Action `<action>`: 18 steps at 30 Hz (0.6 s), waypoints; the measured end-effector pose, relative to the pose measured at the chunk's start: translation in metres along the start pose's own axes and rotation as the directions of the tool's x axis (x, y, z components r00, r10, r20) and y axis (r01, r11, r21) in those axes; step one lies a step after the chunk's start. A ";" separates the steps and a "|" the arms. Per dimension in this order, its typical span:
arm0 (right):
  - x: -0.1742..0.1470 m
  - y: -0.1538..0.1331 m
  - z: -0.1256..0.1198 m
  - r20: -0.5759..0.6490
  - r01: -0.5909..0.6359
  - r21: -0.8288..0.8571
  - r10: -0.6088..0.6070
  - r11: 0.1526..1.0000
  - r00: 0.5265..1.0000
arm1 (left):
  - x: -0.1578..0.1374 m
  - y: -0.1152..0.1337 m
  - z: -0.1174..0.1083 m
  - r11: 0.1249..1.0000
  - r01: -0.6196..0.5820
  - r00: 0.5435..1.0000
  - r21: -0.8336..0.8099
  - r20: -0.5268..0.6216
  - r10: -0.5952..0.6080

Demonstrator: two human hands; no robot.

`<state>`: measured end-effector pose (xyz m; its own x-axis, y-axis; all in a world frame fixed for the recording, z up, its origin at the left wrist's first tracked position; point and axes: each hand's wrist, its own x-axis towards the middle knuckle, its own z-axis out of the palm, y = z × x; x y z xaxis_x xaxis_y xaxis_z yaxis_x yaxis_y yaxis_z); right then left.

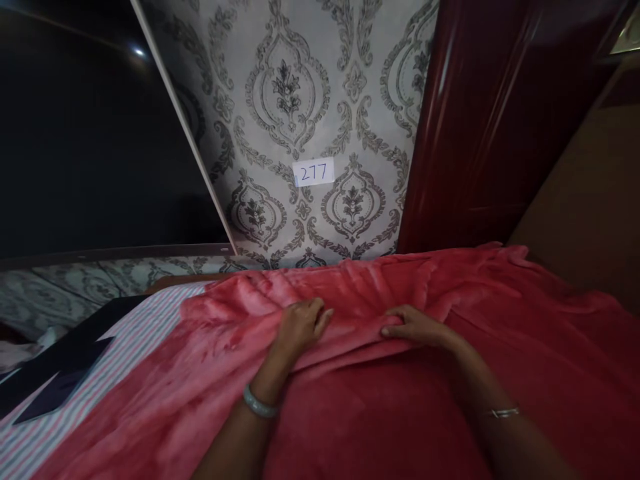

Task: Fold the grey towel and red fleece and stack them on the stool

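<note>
A red plush blanket (350,413) spreads over most of the surface before me, rumpled toward its far edge. My left hand (301,325), with a grey bangle on its wrist, is closed on a raised fold of it near the middle. To the right, my right hand (416,327) pinches the same fold between thumb and fingers. A thin metal bracelet circles the right wrist. Between the two hands the fold runs as a soft ridge, with a shadowed crease below it.
A striped sheet (145,327) shows at the left, with a dark flat object (65,387) lying on it. Behind stand a large black screen (100,147), a patterned wall (360,87) bearing a paper marked 277 (313,172), and a dark red wooden panel (480,120).
</note>
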<state>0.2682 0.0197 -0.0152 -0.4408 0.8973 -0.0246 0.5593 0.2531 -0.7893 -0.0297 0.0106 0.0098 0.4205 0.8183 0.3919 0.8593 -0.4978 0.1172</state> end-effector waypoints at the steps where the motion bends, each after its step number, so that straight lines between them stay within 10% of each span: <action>1: -0.002 0.001 -0.003 0.018 0.001 0.027 -0.001 1.000 1.000 | 0.001 0.001 0.001 1.000 -0.006 0.998 -0.003 0.062 0.006; 18: 0.006 0.028 0.010 0.021 -0.059 -0.063 0.060 0.996 0.998 | -0.035 -0.024 -0.024 0.989 0.120 0.947 -0.092 0.309 -0.086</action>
<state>0.2744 0.0283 -0.0442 -0.4210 0.9031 -0.0847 0.6273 0.2224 -0.7464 -0.0721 -0.0126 0.0153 0.4142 0.9067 0.0792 0.8732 -0.4204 0.2466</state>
